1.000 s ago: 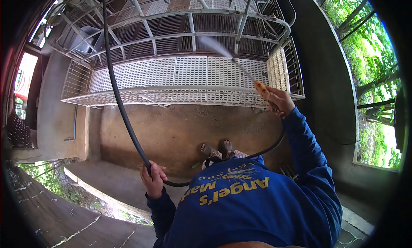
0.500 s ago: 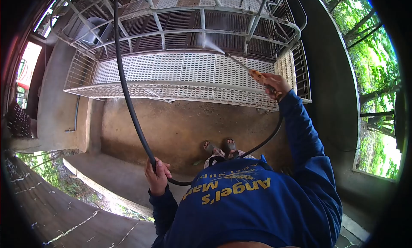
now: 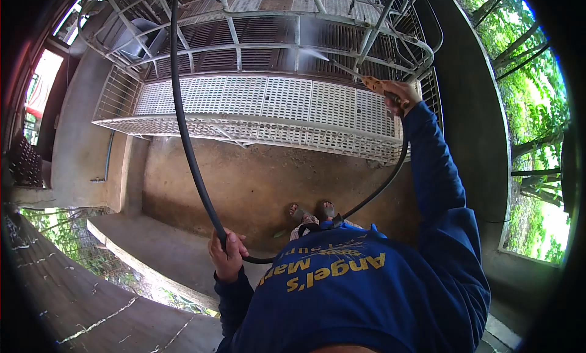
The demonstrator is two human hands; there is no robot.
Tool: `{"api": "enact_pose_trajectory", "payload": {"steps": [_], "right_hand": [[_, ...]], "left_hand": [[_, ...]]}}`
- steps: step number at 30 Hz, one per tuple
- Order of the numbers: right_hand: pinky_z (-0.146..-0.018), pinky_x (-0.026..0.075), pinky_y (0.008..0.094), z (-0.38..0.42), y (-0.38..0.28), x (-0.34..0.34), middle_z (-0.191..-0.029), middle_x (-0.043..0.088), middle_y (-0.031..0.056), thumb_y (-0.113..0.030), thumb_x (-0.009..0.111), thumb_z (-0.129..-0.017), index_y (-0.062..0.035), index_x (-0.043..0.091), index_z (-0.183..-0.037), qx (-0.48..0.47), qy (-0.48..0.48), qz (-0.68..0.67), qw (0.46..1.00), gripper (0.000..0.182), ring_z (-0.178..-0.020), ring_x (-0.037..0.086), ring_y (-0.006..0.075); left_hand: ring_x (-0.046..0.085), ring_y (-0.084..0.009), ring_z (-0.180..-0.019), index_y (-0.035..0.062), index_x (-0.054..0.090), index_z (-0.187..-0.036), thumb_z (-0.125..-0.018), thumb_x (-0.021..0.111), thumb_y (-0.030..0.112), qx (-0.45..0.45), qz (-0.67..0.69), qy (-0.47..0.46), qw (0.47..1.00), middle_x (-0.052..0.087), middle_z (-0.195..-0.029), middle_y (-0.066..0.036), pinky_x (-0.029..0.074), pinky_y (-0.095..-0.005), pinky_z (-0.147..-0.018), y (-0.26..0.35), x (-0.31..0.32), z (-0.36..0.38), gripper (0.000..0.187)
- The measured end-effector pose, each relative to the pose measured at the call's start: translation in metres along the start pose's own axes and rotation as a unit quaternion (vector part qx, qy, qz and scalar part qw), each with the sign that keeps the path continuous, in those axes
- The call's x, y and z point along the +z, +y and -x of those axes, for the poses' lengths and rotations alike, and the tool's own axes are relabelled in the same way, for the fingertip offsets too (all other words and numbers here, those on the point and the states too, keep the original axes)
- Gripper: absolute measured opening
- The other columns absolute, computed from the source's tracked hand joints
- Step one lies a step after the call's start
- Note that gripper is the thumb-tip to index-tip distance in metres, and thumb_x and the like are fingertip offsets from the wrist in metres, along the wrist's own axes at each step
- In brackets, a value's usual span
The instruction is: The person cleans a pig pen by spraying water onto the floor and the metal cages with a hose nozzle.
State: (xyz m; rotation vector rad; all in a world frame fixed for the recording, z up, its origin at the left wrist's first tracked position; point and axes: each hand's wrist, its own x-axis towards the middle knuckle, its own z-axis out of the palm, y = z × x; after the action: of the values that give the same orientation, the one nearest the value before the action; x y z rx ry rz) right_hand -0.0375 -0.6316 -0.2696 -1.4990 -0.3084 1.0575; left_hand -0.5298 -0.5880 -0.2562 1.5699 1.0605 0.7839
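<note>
Up by the metal cage point(image 3: 262, 102), the right hand point(image 3: 403, 95) is holding the spray wand point(image 3: 366, 81) w/ a tight grip & water is spraying onto the bars. Low down, the left hand point(image 3: 227, 255) is gripping the black hose point(image 3: 189, 139), fingers closed round it, above the concrete floor point(image 3: 256, 182).

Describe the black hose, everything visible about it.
The black hose looks like smooth rubber, thin and long. It drops from the top edge of the picture, passes in front of the white slatted platform, and runs through the closed left hand. Below that hand it loops past the blue shirt and climbs to the spray wand gripped in the right hand. It hangs slack, not kinked.
</note>
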Motion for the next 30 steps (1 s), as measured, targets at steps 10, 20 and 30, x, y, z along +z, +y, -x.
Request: {"api": "enact_pose_trajectory", "payload": {"steps": [10, 20, 30], "right_hand": [[-0.028, 0.030, 0.0210, -0.047, -0.058, -0.012, -0.052, 0.049, 0.0061, -0.024, 0.055, -0.077, -0.0048, 0.050, -0.072, 0.004, -0.022, 0.060, 0.998, 0.021, -0.034, 0.039, 0.0087], [-0.028, 0.030, 0.0206, -0.072, -0.111, 0.020, -0.047, 0.048, 0.0020, -0.025, 0.053, -0.078, -0.0008, 0.056, -0.076, 0.003, -0.046, 0.125, 0.991, 0.025, -0.031, 0.040, 0.0072], [-0.028, 0.031, 0.0187, -0.090, -0.115, 0.038, -0.048, 0.050, 0.0059, -0.025, 0.057, -0.073, -0.0007, 0.058, -0.076, -0.048, 0.011, 0.236, 0.970, 0.025, -0.032, 0.040, 0.0075]], "left_hand": [[0.045, -0.0111, -0.036, 0.0013, 0.041, -0.078, -0.084, 0.043, 0.013, 0.001, 0.010, 0.017, 1.000, 0.047, -0.049, -0.006, 0.048, -0.0255, -0.051, 0.004, 0.004, 0.002, 0.013], [0.044, -0.0106, -0.035, 0.0013, 0.043, -0.081, -0.085, 0.044, 0.023, -0.013, 0.031, 0.041, 0.999, 0.049, -0.054, -0.006, 0.042, -0.0248, -0.043, 0.003, 0.016, 0.002, 0.022], [0.044, -0.0106, -0.034, 0.0014, 0.044, -0.079, -0.084, 0.043, 0.023, -0.016, 0.055, 0.046, 0.997, 0.049, -0.053, -0.006, 0.040, -0.0248, -0.043, -0.001, 0.021, -0.002, 0.022]]}}
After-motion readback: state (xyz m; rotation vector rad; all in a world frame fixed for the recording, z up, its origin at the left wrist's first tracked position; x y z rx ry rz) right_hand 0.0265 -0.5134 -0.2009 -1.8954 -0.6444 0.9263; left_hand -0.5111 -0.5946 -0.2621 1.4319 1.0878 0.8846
